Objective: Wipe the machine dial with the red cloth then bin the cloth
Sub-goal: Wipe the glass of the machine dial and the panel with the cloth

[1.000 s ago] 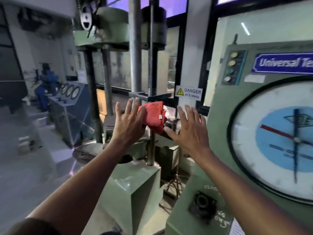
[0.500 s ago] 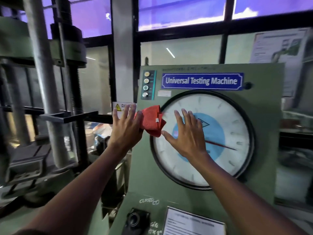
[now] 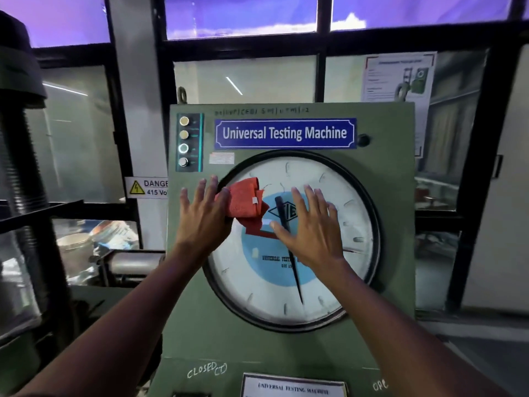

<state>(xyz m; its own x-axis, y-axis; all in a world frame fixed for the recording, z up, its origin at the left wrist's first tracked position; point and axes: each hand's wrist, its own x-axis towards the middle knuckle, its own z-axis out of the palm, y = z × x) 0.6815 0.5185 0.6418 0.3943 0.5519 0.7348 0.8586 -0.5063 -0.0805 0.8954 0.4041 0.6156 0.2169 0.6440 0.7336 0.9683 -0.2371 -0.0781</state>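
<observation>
A large round dial (image 3: 329, 285) with a white face, blue centre and black rim fills the front of the green Universal Testing Machine (image 3: 395, 253). A folded red cloth (image 3: 244, 203) lies against the dial's upper left part. My left hand (image 3: 201, 217) holds the cloth with its thumb, fingers spread upward over the dial's rim. My right hand (image 3: 310, 229) is spread flat over the dial's centre, just right of the cloth, its thumb near the cloth's lower edge. No bin is in view.
A column of indicator lights (image 3: 184, 141) sits at the machine's upper left. A yellow danger sign (image 3: 146, 187) is on the pillar to the left. The dark loading frame (image 3: 23, 167) stands at far left. Glass partitions are behind the machine.
The view has swung right from the loading frame to face the dial. Both hands and the red cloth now sit in front of the dial, closer to its face.
</observation>
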